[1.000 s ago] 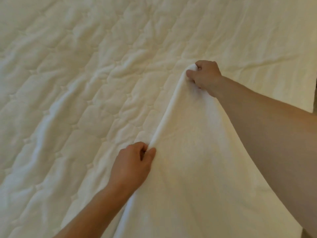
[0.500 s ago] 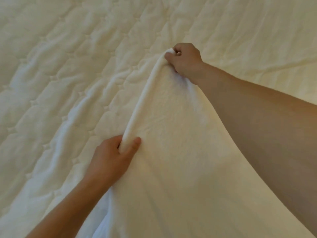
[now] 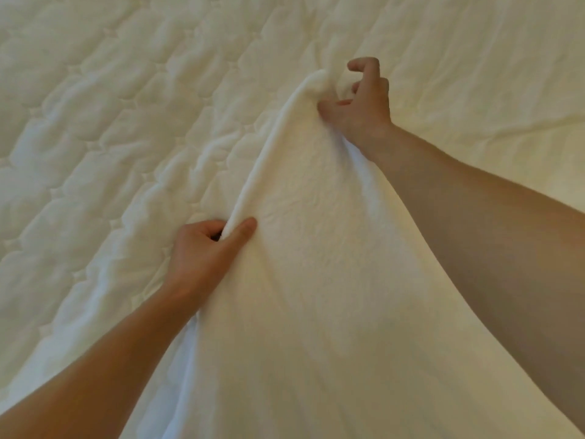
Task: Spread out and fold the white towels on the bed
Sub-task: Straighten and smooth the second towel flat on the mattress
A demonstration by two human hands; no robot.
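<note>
A white towel lies spread toward me over the bed, its far corner bunched up in a small peak. My left hand pinches the towel's rolled left edge between thumb and fingers, close to the bed surface. My right hand is at the far corner. Its fingers are uncurled and apart, the index finger is raised, and the thumb still touches the towel just below the peak. My right forearm lies across the towel's right side and hides that edge.
The quilted white bed cover fills the whole view, with wrinkles at the left and at the far right. No other object is in view.
My right hand, shut on the far corner in both earlier frames, has spread its fingers off it. My left hand keeps its grip on the left edge.
</note>
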